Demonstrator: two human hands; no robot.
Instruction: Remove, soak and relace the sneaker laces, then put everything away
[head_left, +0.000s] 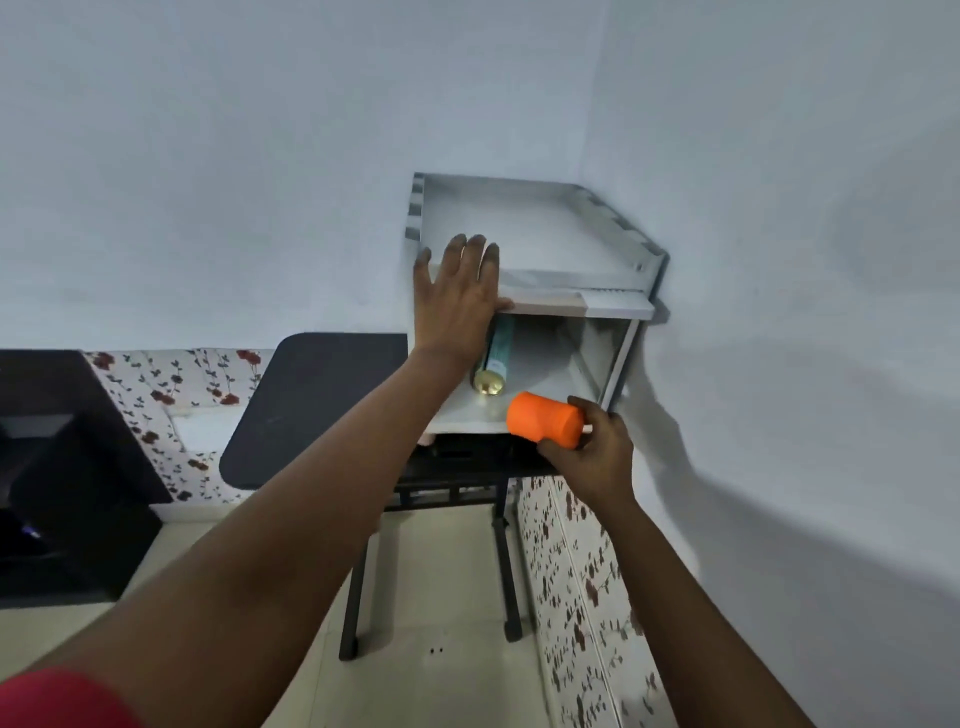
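A white two-level wall shelf (618, 307) hangs in the room's corner. My left hand (460, 296) lies flat with spread fingers on the front edge of its upper level. My right hand (597, 449) holds an orange plastic cup (545, 420) on its side, at the front lip of the lower level. A teal bottle with a gold cap (494, 361) lies on the lower level, just behind my left wrist. No sneaker or laces are in view.
Below the shelf stands a black metal-framed table (457, 467) with a dark rounded tabletop (311, 405) to its left. Floral wall panels (571, 597) line the lower walls. Dark furniture (62, 467) stands at the left.
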